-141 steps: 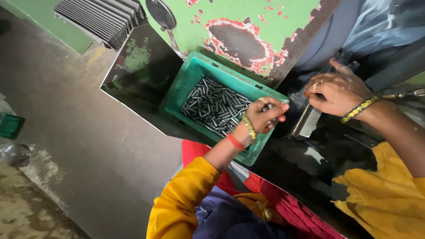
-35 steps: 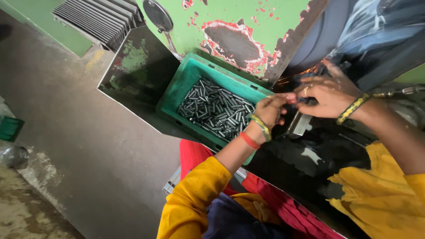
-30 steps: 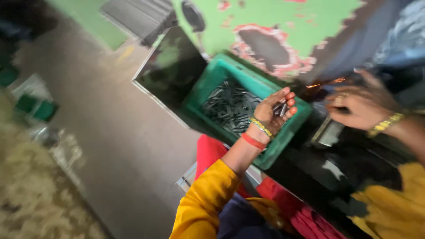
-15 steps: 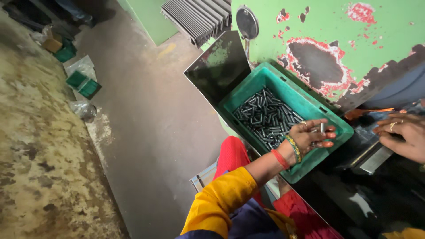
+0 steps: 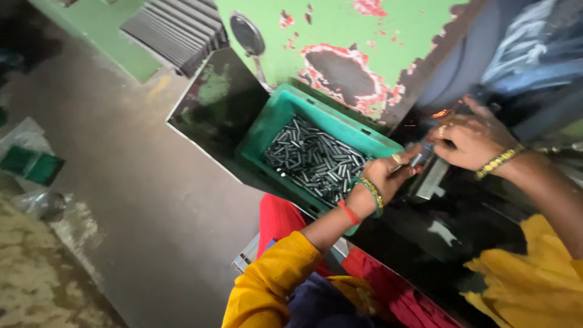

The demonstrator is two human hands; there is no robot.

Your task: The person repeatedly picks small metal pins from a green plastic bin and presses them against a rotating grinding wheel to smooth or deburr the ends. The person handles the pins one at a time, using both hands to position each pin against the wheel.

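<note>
Over the green bin [image 5: 276, 118], the left hand [image 5: 388, 176] has lifted out, grip seemingly pinching a pin [image 5: 416, 160] toward the right hand [image 5: 470, 138].

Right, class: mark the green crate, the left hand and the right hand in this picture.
green crate [image 5: 274, 124], head view, on its left wall.
left hand [image 5: 388, 176], head view, on the palm, fingers closed on a small metal pin.
right hand [image 5: 470, 138], head view, on its back.
</note>
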